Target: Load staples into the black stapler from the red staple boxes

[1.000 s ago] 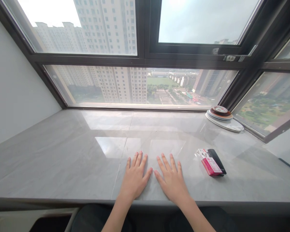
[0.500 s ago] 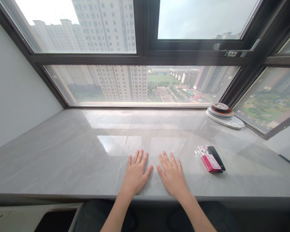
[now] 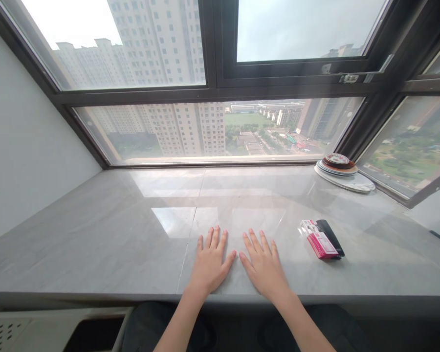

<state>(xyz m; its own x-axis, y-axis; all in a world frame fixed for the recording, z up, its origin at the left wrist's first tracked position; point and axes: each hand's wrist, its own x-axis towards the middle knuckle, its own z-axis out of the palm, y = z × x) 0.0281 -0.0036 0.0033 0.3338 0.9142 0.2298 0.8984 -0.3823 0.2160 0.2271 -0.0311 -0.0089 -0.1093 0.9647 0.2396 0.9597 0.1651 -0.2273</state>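
Palm down on the grey marble-like windowsill [image 3: 106, 244] lies my left hand [image 3: 210, 261], its fingers spread and nothing in it. My right hand [image 3: 263, 264] rests flat beside it, fingers apart and also holding nothing. A small gap separates the two thumbs. To the right of my right hand, a pink and white box [image 3: 319, 240] lies on the sill, with a black packet [image 3: 330, 237] against its right side. A bit of clear plastic shows at the box's far left end.
A stack of round plates or mats [image 3: 339, 168] sits in the far right corner by the window. Dark window frames [image 3: 212, 93] border the sill at the back, and a white wall [image 3: 33, 127] stands at left. A pale container [image 3: 29, 332] is below the front edge.
The view has tilted and shifted slightly. My hands stay flat and spread on the sill, and the box and packet lie as before.
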